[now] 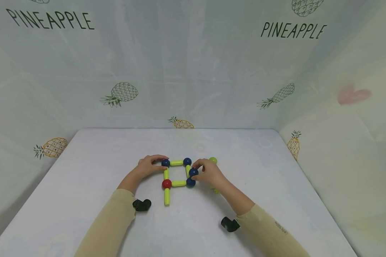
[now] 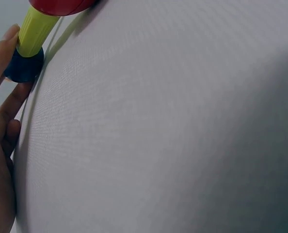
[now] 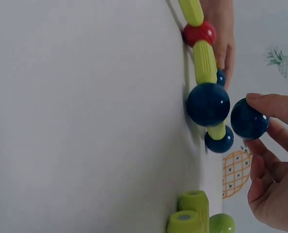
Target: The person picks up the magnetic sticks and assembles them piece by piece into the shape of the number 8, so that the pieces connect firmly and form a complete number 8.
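Yellow-green rods and balls form a flat square on the table. Its corners are a red ball [image 1: 167,184] at near left and blue balls elsewhere. One more rod [image 1: 167,197] points from the red ball toward me. My left hand [image 1: 146,166] pinches the far-left corner blue ball [image 1: 165,163] between thumb and finger. Between the thumb and fingers of my right hand [image 1: 211,172] is a loose blue ball [image 1: 193,172]. In the right wrist view this held ball [image 3: 249,119] is just above the near-right corner ball [image 3: 208,104], with a narrow gap between them.
Beyond my right hand lie a green ball [image 1: 213,160] and yellow-green rods [image 3: 184,222], partly hidden by that hand in the head view. Black wrist devices [image 1: 142,205] sit at both sleeves. A pineapple-print cloth [image 1: 193,71] hangs behind the white table [image 1: 193,228].
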A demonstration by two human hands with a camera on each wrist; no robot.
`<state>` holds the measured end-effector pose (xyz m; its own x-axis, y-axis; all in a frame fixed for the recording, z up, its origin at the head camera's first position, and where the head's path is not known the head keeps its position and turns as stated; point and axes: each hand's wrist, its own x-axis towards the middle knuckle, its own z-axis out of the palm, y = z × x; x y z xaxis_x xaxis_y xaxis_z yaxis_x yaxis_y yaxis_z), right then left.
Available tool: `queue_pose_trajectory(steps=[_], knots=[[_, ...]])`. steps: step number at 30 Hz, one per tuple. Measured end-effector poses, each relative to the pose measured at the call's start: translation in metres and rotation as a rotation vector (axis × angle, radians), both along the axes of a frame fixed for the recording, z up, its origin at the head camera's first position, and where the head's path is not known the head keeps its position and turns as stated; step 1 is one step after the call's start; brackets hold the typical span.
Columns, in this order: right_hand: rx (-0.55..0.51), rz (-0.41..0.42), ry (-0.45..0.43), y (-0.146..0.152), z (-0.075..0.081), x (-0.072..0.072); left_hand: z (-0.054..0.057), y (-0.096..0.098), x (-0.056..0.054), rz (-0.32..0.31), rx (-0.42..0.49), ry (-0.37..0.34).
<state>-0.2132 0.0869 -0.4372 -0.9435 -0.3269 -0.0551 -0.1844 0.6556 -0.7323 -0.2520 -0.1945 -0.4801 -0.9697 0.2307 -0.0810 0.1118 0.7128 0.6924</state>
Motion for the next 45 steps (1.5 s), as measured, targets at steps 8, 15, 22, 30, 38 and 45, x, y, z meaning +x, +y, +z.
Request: queue_pose_trajectory(steps=[8,15,22,30,38,45], knots=[[-0.012,0.020,-0.019,-0.008,0.001,0.014,-0.001,0.000,0.001,-0.007,-0.008,0.007],[-0.034,0.112,0.005,-0.014,0.001,0.027,-0.003,0.000,0.000,-0.006,0.004,0.003],[-0.047,0.152,-0.014,-0.022,-0.003,0.038,-0.003,0.000,-0.001,0.001,0.010,-0.011],[-0.038,0.165,-0.052,-0.028,-0.006,0.049,-0.003,-0.001,-0.003,-0.010,0.004,-0.011],[-0.046,0.221,-0.050,-0.034,-0.012,0.058,-0.001,-0.001,-0.003,-0.002,-0.007,-0.012],[-0.058,0.247,-0.076,-0.038,-0.016,0.065,-0.002,-0.002,-0.002,0.008,0.001,-0.028]])
